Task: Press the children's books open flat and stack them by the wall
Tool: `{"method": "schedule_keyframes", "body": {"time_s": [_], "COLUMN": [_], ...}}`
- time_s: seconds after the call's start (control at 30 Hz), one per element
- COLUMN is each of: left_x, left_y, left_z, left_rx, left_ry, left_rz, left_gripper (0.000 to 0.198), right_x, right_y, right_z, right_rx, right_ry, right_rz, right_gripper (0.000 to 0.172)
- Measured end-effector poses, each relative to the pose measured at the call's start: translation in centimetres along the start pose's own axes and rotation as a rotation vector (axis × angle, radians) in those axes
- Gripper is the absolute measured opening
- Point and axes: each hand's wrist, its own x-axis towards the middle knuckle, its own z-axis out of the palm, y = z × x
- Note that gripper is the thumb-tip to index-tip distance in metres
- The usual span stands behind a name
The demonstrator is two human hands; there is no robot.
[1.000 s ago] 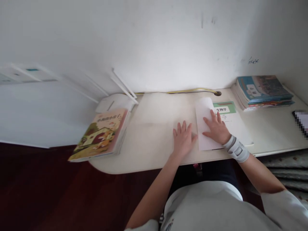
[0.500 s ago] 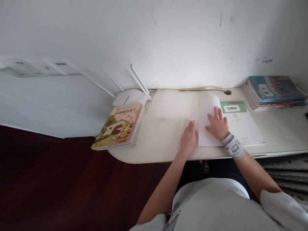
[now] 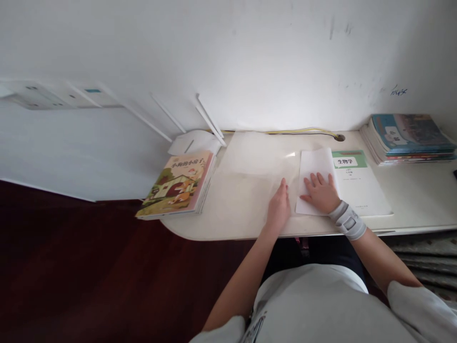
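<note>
My right hand (image 3: pixel 320 193), with a grey wrist brace, lies flat and spread on a folded white sheet (image 3: pixel 316 166) that covers the left part of a white book with a green title band (image 3: pixel 352 178). My left hand (image 3: pixel 279 206) rests beside it, fingers straight and together, on a clear plastic sheet (image 3: pixel 257 162) spread over the desk (image 3: pixel 410 200). Neither hand grips anything.
A picture book stack (image 3: pixel 177 183) overhangs the desk's left end, with a white router (image 3: pixel 194 140) behind it. A stack of colourful books (image 3: pixel 407 136) sits at the far right. A yellow cable (image 3: pixel 303 130) runs along the wall. Dark red floor lies below left.
The view has shifted to the left. My right hand slid down toward me on the white sheet. My left hand closed its fingers together and drew nearer the sheet's left edge.
</note>
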Motion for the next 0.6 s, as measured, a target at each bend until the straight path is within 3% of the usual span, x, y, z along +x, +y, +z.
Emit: {"method": "schedule_keyframes", "body": {"time_s": [0.13, 0.3, 0.4, 0.6], "left_x": [0.0, 0.3, 0.2, -0.1], "left_y": [0.2, 0.1, -0.1, 0.5], "left_z": [0.0, 0.4, 0.8, 0.9], "left_rx": [0.009, 0.081, 0.107, 0.125], "left_ry": [0.040, 0.071, 0.048, -0.054], "left_rz": [0.031, 0.092, 0.095, 0.093], "left_gripper": [0.051, 0.053, 0.056, 0.053], "right_x": [-0.2, -1.3, -1.7, -1.7], "right_y": [0.1, -1.6, -1.9, -1.5], "right_z": [0.1, 0.4, 0.2, -0.5], "right_rx": [-0.002, 0.022, 0.040, 0.070], "right_ry": [0.012, 0.050, 0.051, -0.003], "right_rz": [0.017, -0.052, -0.099, -0.331], "right_gripper": [0.060, 0.059, 0.049, 0.038]}}
